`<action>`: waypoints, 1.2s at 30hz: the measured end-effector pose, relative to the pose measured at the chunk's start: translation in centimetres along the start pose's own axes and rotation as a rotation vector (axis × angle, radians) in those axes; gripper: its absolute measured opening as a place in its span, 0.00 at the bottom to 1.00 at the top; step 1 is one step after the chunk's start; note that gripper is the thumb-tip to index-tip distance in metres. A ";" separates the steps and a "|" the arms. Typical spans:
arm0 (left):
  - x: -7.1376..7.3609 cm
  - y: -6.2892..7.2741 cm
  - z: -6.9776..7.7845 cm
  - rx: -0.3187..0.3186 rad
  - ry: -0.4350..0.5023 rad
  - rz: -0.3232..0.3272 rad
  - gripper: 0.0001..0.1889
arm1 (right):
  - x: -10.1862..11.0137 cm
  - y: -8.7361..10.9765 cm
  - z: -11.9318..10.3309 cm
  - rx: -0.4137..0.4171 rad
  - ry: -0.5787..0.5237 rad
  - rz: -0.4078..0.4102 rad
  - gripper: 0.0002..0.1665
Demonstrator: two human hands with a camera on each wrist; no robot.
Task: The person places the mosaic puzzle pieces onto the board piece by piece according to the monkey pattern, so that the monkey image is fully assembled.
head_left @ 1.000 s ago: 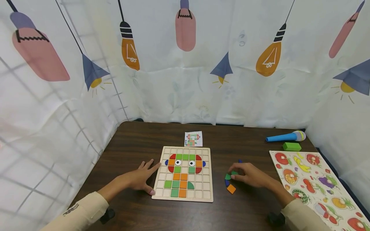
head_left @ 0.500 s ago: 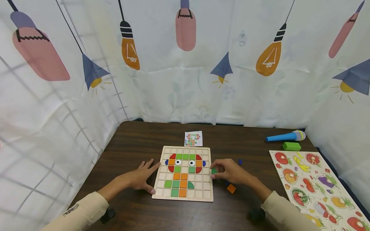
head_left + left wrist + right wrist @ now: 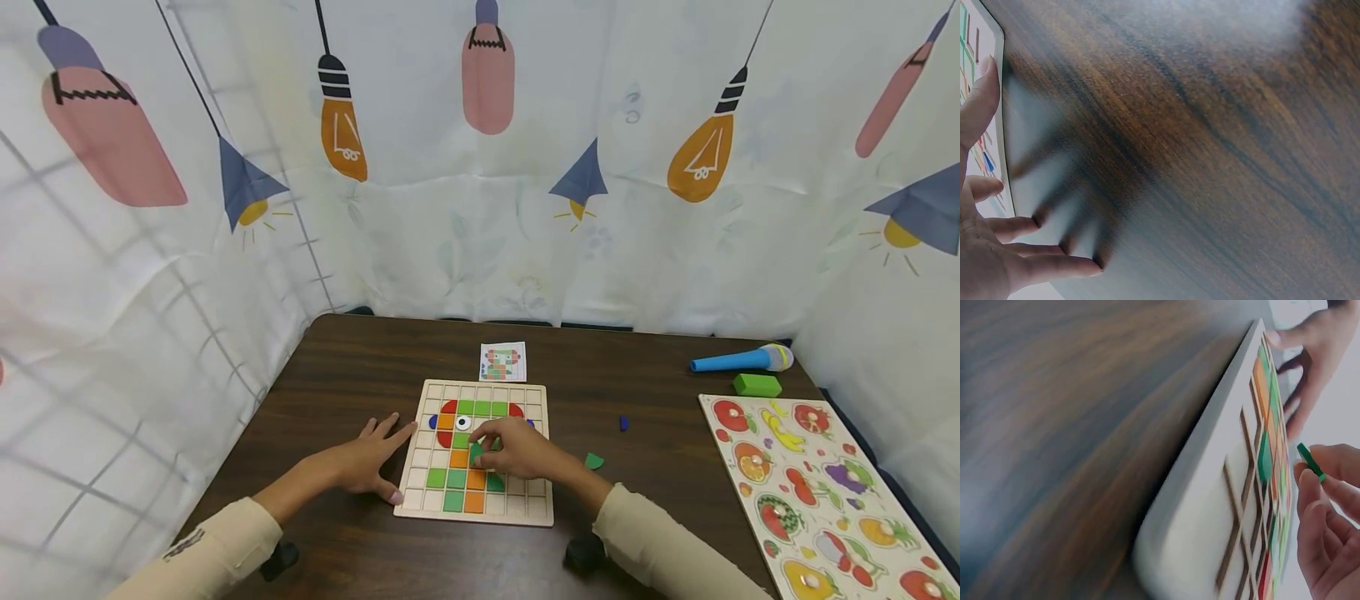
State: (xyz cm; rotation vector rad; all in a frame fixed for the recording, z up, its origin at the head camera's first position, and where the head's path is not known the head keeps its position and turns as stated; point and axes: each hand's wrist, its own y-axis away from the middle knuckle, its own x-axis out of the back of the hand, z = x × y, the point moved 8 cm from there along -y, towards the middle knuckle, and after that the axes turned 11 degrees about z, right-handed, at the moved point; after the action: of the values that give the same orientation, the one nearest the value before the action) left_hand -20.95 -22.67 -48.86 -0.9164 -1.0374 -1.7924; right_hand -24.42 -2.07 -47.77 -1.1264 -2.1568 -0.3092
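A wooden grid board (image 3: 529,505) lies on the table, with coloured tiles set in several of its cells. My left hand (image 3: 367,463) has its fingers spread at the board's left edge, thumb and a fingertip touching the rim. Over the middle of the board, my right hand (image 3: 519,450) pinches a green tile (image 3: 1310,461) between thumb and fingers. In the right wrist view that tile is seen edge-on, above the board's surface. The right hand covers part of the pattern, including one eye tile. To the right lie a loose green quarter-round piece (image 3: 594,461) and a blue piece (image 3: 623,423).
A small printed picture card (image 3: 502,362) lies just behind the board. At the right are a fruit-picture board (image 3: 817,475), a green block (image 3: 757,384) and a blue toy microphone (image 3: 738,358). A printed white curtain (image 3: 450,250) hangs behind the table.
My right hand has moved left from the loose pieces to above the board, carrying a green tile. The left hand has stayed at the board's edge. The orange tile is now behind the right arm.
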 end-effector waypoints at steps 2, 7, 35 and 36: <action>0.0 0.1 0.0 0.001 0.003 -0.002 0.59 | -1.0 -0.7 -0.4 -0.016 0.003 0.004 0.16; 0.1 0.2 0.0 -0.007 0.004 0.001 0.59 | -2.7 -1.8 -1.1 -0.051 0.031 0.021 0.13; 0.1 0.1 0.1 -0.035 0.003 0.003 0.59 | -3.4 -3.0 -1.6 -0.043 0.193 0.144 0.12; 0.0 0.1 0.1 -0.035 0.004 0.002 0.59 | -3.4 -3.0 -1.6 -0.045 0.195 0.144 0.13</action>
State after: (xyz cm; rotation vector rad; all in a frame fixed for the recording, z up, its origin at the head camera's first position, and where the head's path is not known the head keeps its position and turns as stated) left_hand -20.85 -22.66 -48.78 -0.9342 -1.0045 -1.8151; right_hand -24.72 -6.79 -48.57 -1.2172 -1.8970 -0.3879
